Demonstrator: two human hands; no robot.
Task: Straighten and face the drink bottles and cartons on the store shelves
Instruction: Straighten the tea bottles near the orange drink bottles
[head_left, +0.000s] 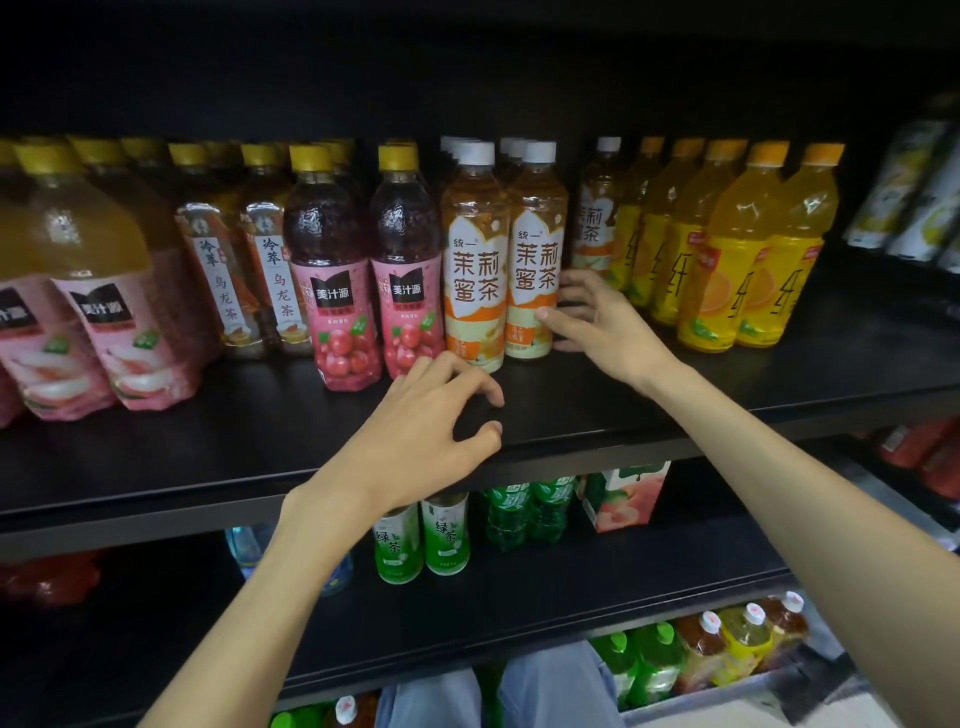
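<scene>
A: Reaching onto the black upper shelf (208, 457), a person's right hand (597, 325) holds the right-hand tea bottle (535, 260), thumb on the label's lower front and fingers curled round its right side.

B: And the other hand?

A: The left hand (415, 431) hangs over the shelf's front edge, fingers loosely curled and holding nothing, just in front of the left tea bottle (474, 260). Whether a fingertip touches that bottle cannot be told.

B: How do the tea bottles look?

A: White caps, amber liquid, white-and-orange labels with large brown characters, both labels facing out. The pair stand upright side by side, touching, near the middle of the shelf, with more white caps in rows behind them.

B: Their neighbours?

A: Just to their left stand two dark red juice bottles (363, 270) with yellow caps and pink labels, nearer the front edge. To the right, yellow orange drink bottles (737, 249) run in rows towards the shelf's right end. On the lower shelf (519, 608) stand green tea bottles (421, 535) and a peach carton (623, 493).
</scene>
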